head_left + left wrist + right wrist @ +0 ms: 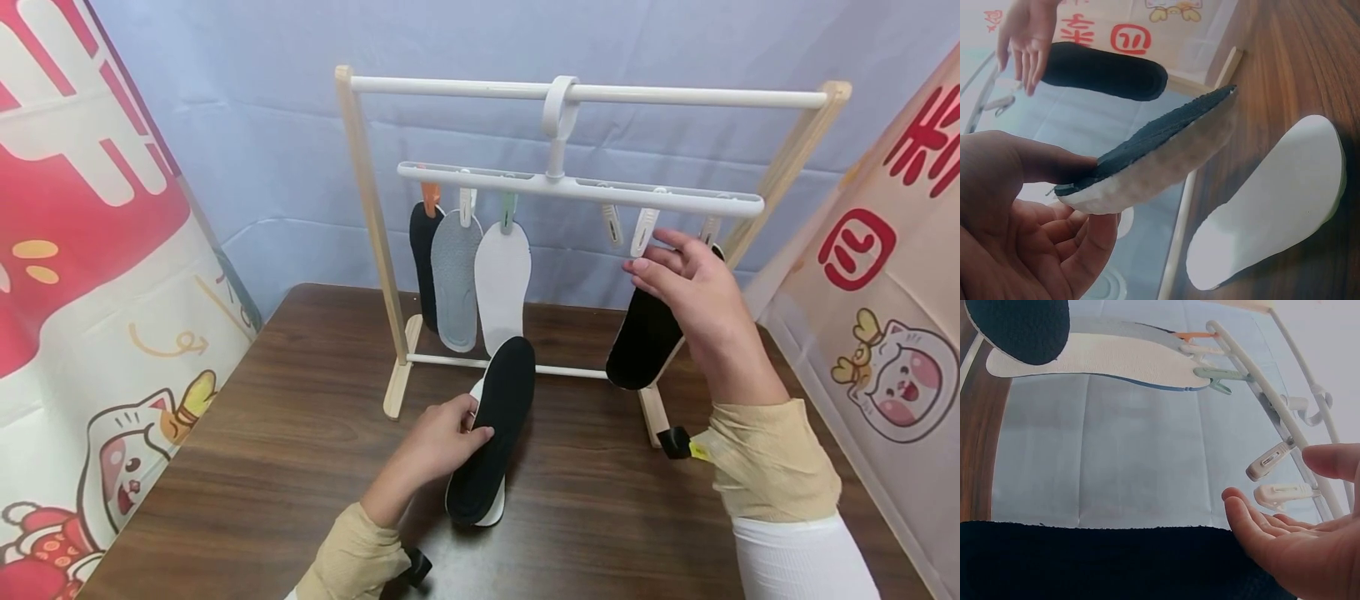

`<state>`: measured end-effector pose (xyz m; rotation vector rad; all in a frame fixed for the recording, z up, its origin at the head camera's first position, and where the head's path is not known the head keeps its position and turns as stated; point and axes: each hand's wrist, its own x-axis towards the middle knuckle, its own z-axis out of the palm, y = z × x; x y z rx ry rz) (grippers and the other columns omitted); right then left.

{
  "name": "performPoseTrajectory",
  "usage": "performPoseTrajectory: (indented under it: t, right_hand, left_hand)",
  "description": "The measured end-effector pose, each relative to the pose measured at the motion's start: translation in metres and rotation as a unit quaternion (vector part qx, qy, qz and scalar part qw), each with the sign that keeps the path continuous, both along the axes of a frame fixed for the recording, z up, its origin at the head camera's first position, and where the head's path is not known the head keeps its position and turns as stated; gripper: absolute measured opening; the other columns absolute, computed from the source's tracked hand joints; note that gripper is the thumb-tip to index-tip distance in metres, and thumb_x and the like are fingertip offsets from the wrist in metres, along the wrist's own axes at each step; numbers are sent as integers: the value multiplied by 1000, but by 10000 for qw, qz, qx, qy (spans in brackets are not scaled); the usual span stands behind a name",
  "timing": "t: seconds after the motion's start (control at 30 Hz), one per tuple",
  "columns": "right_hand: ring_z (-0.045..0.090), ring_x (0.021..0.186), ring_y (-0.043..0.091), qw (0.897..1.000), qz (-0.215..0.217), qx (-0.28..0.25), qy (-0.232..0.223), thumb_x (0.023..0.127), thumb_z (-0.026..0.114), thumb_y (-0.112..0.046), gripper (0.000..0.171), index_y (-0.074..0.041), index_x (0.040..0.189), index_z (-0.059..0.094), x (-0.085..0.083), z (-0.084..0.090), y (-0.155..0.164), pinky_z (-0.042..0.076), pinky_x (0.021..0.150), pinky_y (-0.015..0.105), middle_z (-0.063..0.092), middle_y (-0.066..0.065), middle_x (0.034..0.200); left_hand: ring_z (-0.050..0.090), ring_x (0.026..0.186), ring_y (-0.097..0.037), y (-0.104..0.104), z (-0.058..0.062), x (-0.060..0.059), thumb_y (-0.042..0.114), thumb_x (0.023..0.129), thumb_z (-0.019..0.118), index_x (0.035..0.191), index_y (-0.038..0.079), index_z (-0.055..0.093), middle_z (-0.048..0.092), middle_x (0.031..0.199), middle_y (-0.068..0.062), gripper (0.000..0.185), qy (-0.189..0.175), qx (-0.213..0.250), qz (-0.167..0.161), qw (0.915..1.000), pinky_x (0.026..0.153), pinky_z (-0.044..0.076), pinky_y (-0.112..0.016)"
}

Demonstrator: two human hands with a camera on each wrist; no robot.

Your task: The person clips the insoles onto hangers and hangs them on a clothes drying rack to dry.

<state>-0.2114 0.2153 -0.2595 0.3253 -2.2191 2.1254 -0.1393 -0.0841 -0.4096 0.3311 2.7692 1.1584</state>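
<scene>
My left hand (442, 442) pinches a black insole (510, 392) with a white underside, thumb on the black face and fingers beneath. In the left wrist view, a white insole (1279, 194) lies on the table below it. Up at the hanger (495, 177), my right hand (697, 287) has its fingers loosely extended beside a white clip (644, 232), with thumb and fingers apart in the right wrist view. Another black insole (645, 342) hangs at the right end, its top partly hidden by that hand. A bare clip (612, 224) dangles to the left.
The hanger hooks over the white top bar (465, 87) of a wooden-sided rack. At its left hang black (423, 267), grey (455, 283) and white (502, 279) insoles from orange, white and green clips. The rack stands on a brown table (315, 392), with printed curtains either side.
</scene>
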Motion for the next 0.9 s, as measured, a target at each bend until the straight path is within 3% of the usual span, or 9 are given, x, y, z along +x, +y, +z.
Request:
performPoseTrajectory:
  t: [0.17, 0.27, 0.5, 0.63, 0.77, 0.9]
  right_hand:
    - [69, 100, 6, 9996, 48, -278, -62, 98, 66, -11, 79, 4, 158, 17, -5, 2, 0, 50, 93, 17, 44, 28, 142]
    - [69, 101, 7, 9997, 6, -233, -71, 97, 67, -12, 79, 4, 157, 18, -7, 5, -2, 50, 94, 18, 48, 24, 138]
    - [67, 104, 9, 9999, -98, -56, -78, 97, 67, -11, 78, 5, 157, 20, -13, 12, -6, 50, 95, 18, 42, 30, 144]
    - [66, 104, 10, 9998, -147, -95, -91, 97, 67, -9, 75, 6, 156, 23, -17, 13, -6, 50, 93, 18, 46, 25, 139]
    - [67, 100, 10, 9996, -264, -31, -47, 99, 63, -10, 69, 7, 154, 26, -20, 13, -7, 52, 90, 18, 51, 18, 130]
    - [67, 102, 11, 9991, -350, 219, -67, 103, 56, -14, 64, 6, 155, 26, -23, 15, -8, 51, 92, 18, 48, 20, 135]
  left_hand:
    - [41, 56, -12, 1, 0, 0, 25, 93, 71, 79, 13, 47, 37, 60, 6, 30, -1, -37, -1, 10000, 54, 31, -27]
    - [41, 56, -12, 2, 0, 0, 26, 93, 71, 79, 13, 46, 36, 60, 6, 31, -4, -72, 5, 10000, 54, 32, -27]
    - [43, 57, -13, 3, 0, 1, 27, 92, 71, 79, 14, 47, 38, 60, 6, 30, 9, -80, 14, 10000, 55, 34, -28]
    - [43, 57, -13, 3, 0, 1, 26, 92, 71, 78, 15, 47, 38, 59, 6, 30, 42, -75, -9, 10000, 55, 34, -28]
    - [43, 56, -12, 3, -1, 1, 26, 92, 71, 76, 15, 46, 37, 57, 7, 32, 81, -83, -47, 9999, 54, 33, -28]
    - [42, 55, -12, 3, -2, 1, 25, 91, 71, 74, 15, 45, 36, 57, 7, 34, 109, -94, -79, 9999, 53, 32, -27]
